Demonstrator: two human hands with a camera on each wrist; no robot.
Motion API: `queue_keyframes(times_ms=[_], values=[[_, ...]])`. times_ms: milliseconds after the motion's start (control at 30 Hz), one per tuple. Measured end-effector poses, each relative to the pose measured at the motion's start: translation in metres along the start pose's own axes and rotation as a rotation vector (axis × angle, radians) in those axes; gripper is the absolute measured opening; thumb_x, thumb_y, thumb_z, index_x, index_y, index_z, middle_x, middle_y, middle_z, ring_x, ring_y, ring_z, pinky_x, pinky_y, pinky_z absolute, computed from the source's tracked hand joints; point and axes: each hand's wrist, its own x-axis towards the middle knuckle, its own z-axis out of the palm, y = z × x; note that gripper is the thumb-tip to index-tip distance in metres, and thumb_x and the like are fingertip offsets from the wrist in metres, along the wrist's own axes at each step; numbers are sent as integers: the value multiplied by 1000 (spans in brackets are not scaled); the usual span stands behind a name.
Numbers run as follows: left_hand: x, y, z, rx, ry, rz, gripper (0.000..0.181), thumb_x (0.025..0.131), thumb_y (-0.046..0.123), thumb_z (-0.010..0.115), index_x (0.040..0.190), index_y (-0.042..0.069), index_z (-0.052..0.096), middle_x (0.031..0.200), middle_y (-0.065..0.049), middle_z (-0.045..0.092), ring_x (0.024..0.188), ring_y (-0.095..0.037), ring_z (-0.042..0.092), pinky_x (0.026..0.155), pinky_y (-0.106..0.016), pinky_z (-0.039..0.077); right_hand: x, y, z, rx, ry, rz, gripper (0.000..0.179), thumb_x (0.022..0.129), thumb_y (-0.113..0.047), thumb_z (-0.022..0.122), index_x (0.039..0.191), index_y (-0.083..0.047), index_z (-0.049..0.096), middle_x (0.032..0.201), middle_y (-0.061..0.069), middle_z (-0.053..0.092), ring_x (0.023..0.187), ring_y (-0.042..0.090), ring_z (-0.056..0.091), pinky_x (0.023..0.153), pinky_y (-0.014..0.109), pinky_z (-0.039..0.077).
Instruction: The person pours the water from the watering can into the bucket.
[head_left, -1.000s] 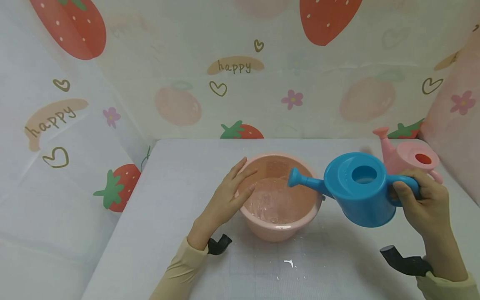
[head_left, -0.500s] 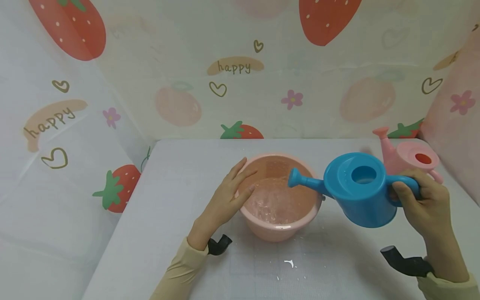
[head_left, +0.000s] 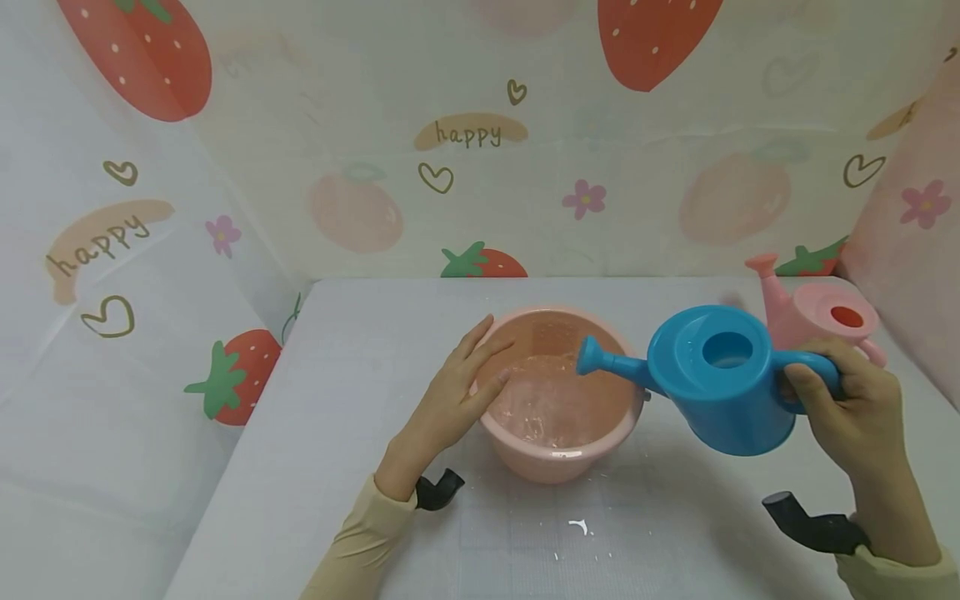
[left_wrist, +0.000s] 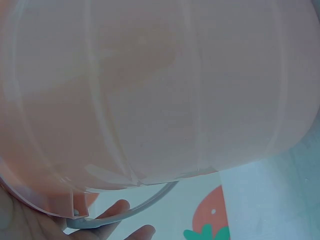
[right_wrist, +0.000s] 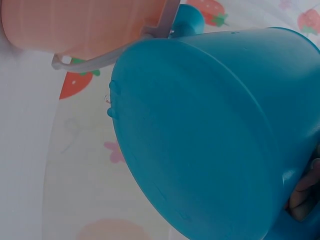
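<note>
A pink bucket [head_left: 551, 467] with rippled water [head_left: 551, 396] inside stands mid-table. My left hand [head_left: 450, 392] rests on its left rim, thumb and forefinger fairly straight over the opening; in the left wrist view, fingertips [left_wrist: 142, 232] show near the grey bail handle [left_wrist: 135, 212]. With my right hand [head_left: 855, 400] I grip the handle of a blue watering can [head_left: 720, 400]. The can is raised off the table, and its spout reaches over the bucket's right rim. No clear stream is visible from the rose. The right wrist view shows mostly the can's base [right_wrist: 190, 140].
A pink watering can [head_left: 817, 312] stands at the back right, partly behind my right hand. Water drops [head_left: 577, 527] lie on the white table [head_left: 300, 467] in front of the bucket. A strawberry-printed sheet [head_left: 637, 167] hangs behind and at both sides.
The ripples on the bucket's water have shifted slightly. Both hands, the blue watering can and the bucket are practically still.
</note>
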Motion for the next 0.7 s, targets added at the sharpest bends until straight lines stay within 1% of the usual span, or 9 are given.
queue_keyframes(times_ms=[233, 500, 700], values=[[0, -1, 1, -1, 2, -3, 42, 95, 34, 49, 136, 23, 47, 153, 8, 18, 138, -23, 26, 102, -57, 32, 0, 0, 0, 3, 0, -6, 27, 87, -7, 62, 81, 19, 55, 72, -7, 56, 67, -2, 51, 79, 9, 46], [1, -2, 1, -6, 0, 12, 43, 95, 33, 50, 136, 23, 46, 154, 6, 17, 138, -25, 25, 101, -58, 32, 0, 0, 0, -9, -3, 3, 25, 87, -5, 62, 81, 18, 55, 72, -8, 56, 67, -3, 50, 79, 9, 45], [1, -4, 1, -8, -1, 7, 42, 95, 31, 51, 136, 23, 46, 154, 6, 17, 138, -25, 25, 101, -58, 32, 0, 0, -1, -15, 1, 7, 25, 87, -5, 62, 81, 18, 55, 72, -8, 55, 67, -2, 50, 79, 9, 45]])
